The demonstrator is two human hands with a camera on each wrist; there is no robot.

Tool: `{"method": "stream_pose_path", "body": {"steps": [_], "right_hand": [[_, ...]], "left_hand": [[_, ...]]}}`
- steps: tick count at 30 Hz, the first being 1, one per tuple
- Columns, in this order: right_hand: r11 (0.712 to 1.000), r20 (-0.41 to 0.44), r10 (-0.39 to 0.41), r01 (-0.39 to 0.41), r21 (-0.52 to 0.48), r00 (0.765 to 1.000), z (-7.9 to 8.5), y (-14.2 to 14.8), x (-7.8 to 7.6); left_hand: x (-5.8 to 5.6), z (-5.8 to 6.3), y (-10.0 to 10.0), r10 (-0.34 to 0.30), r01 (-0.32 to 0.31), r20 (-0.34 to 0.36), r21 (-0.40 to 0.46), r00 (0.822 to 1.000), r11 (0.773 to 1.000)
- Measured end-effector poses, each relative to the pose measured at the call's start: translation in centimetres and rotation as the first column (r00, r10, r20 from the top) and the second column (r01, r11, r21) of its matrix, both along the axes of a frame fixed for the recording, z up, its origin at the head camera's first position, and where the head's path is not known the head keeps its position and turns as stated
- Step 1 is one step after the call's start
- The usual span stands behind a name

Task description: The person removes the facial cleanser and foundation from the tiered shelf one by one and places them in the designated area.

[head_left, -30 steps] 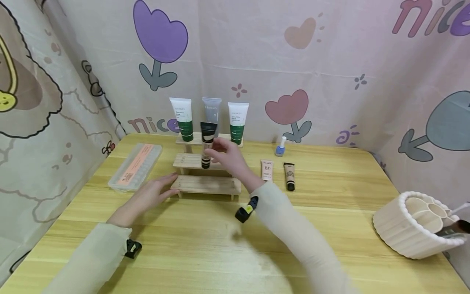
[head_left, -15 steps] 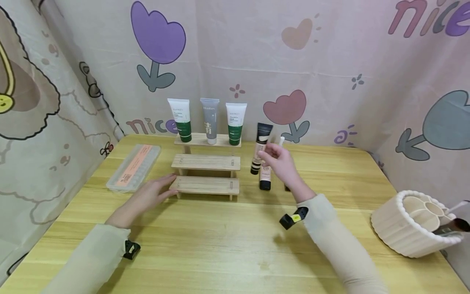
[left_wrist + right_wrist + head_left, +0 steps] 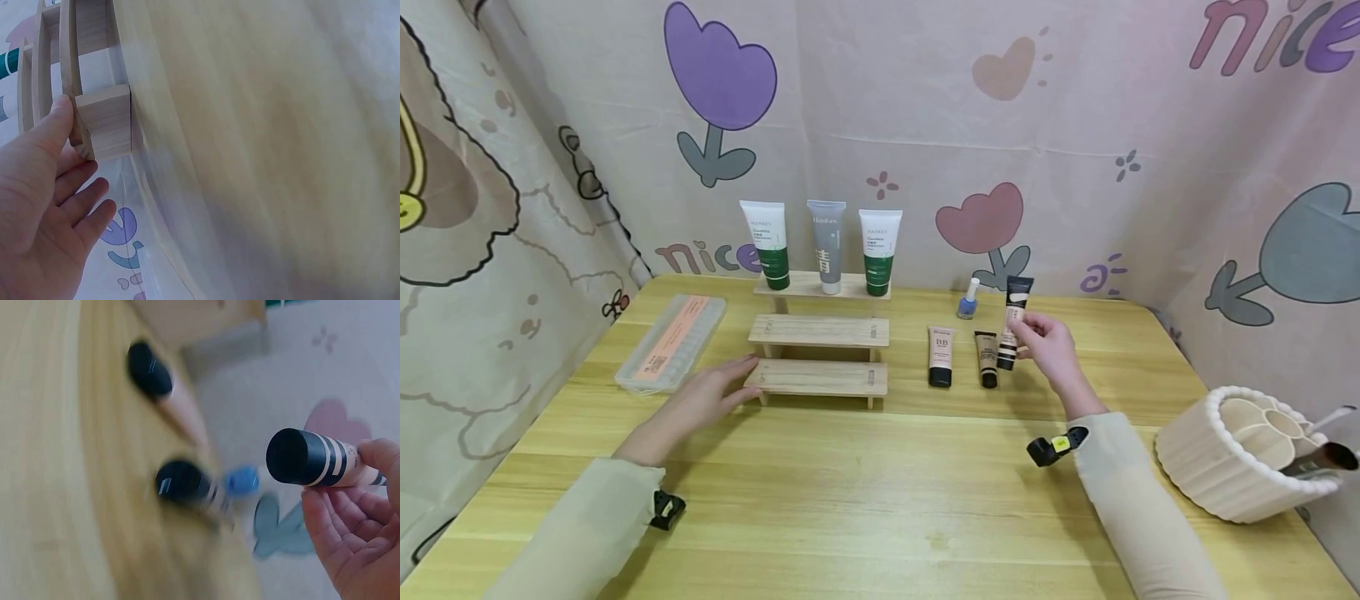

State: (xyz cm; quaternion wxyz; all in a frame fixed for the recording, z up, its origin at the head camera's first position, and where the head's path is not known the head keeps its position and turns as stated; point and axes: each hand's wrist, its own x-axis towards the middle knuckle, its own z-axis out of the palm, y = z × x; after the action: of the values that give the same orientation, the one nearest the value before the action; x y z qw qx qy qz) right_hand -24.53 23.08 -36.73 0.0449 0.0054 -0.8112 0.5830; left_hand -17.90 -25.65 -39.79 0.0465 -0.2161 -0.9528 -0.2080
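My right hand (image 3: 1047, 343) pinches a beige cosmetic tube (image 3: 1013, 321) with black ends between thumb and fingers, its cap pointing down. In the right wrist view the tube's black cap (image 3: 290, 456) faces the camera, clear of the table. Beside it stand a smaller beige tube (image 3: 988, 360) and a pink BB cream tube (image 3: 940, 354). My left hand (image 3: 706, 406) holds the left end of the lowest step of a three-tier wooden stand (image 3: 820, 379). In the left wrist view, thumb and index finger lie on either side of that step's end (image 3: 76, 122).
Two white-and-green tubes (image 3: 767, 246) (image 3: 880, 250) and a grey tube (image 3: 827, 246) stand on the top tier. Blue nail polish (image 3: 967, 307) is behind the small tubes. A clear plastic case (image 3: 673, 342) lies left; a cream ribbed organizer (image 3: 1217, 467) with brushes is right.
My right hand has carried the black-ended tube from in front of the stand's middle tier rightward, past the pink and small beige tubes. The left hand has stayed at the stand.
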Motion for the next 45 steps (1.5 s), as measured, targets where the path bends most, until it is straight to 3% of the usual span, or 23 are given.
{"method": "stream_pose_path", "body": {"steps": [6,15,27,45], "right_hand": [[0.996,0.136,-0.031,0.019,0.088,0.990,-1.4,2.2,-0.2],[0.995,0.297,-0.041,0.011,0.101,0.954,-3.3,3.7,-1.1],[0.952,0.311,-0.088,-0.012,0.307,0.946,-3.6,4.3,-1.8],[0.952,0.304,-0.063,-0.034,0.303,0.951,-3.7,5.2,-1.6]], "left_hand": [[0.0,0.0,0.0,-0.005,0.005,-0.003,0.001,1.000,1.000],[0.1,0.1,0.1,-0.005,0.005,0.003,0.006,1.000,1.000],[0.1,0.0,0.0,-0.002,0.002,0.009,0.014,1.000,1.000],[0.1,0.0,0.0,0.003,-0.003,0.005,0.017,1.000,1.000]]}}
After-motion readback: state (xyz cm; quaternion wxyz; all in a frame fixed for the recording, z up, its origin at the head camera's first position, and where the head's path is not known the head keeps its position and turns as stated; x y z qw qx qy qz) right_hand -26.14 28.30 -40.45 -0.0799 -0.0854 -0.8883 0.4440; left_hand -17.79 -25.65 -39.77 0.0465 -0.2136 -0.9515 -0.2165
